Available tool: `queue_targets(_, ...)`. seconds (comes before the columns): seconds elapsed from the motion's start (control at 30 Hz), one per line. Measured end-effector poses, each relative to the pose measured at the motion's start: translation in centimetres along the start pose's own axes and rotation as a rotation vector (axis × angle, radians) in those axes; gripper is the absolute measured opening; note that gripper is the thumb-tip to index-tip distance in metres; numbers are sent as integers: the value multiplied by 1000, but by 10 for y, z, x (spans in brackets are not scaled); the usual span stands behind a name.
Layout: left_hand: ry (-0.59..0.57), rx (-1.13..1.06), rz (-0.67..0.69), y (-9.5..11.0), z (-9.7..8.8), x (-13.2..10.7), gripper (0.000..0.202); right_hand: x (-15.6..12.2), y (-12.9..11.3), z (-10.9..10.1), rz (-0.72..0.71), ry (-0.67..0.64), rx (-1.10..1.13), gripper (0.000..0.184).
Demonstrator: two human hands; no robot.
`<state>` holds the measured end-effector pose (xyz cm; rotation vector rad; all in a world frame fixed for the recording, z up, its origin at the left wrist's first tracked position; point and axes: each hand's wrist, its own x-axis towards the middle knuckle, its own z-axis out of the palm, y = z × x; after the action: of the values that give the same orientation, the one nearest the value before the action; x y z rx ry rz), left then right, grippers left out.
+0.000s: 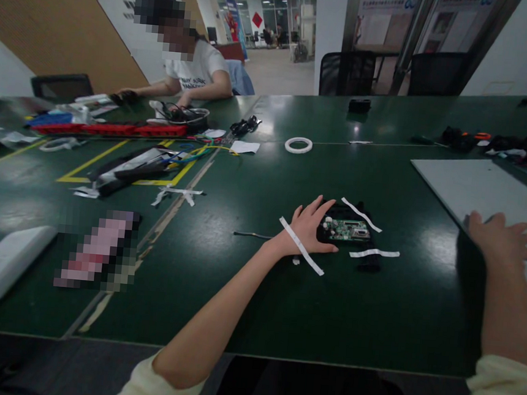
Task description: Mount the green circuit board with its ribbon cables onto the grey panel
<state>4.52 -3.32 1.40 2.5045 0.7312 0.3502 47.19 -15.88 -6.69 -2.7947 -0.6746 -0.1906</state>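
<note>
My left hand [305, 229] is spread beside a small green circuit board [349, 230], its fingers around the board's left side. Black parts show behind and below the board. A strip of white tape [302, 245] runs across the back of this hand near the wrist. Two more white strips, an upper strip [361, 214] and a lower strip [373, 254], lie by the board's edges. At the far right, my right hand [502, 235] is stretched open over the left part of a light grey panel [486, 180]. Whether its palm presses on the panel is hidden.
A roll of white tape [298, 145] lies further back, with a small black box [359, 105] beyond. Leftward are a blurred pink phone-shaped item [97, 249], a white case [6, 267] and a red strip [112, 129]. Another person [196, 68] sits across the table.
</note>
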Motion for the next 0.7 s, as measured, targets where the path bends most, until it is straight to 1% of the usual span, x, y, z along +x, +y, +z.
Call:
queue_targets(0.03, -1, -1, 2, 0, 0, 0, 102, 2, -1, 3, 75, -24, 25, 71)
queue_targets(0.07, -3, 0, 7, 0, 1, 0, 102, 4, -3, 5, 105, -36, 49, 71)
queue_targets(0.23, -4, 7, 15, -2, 2, 2, 98, 8, -6, 8, 46, 23, 105, 69)
queue_targets(0.4, 4, 23, 9, -3, 1, 4, 100, 5, -15, 3, 51, -69, 68, 71)
queue_targets(0.57, 13, 36, 21, -2, 3, 7, 101, -4, -32, -5, -45, -170, 72, 70)
queue_targets(0.7, -1, 58, 18, -2, 5, 8, 103, -17, -48, -10, -131, -163, 43, 69)
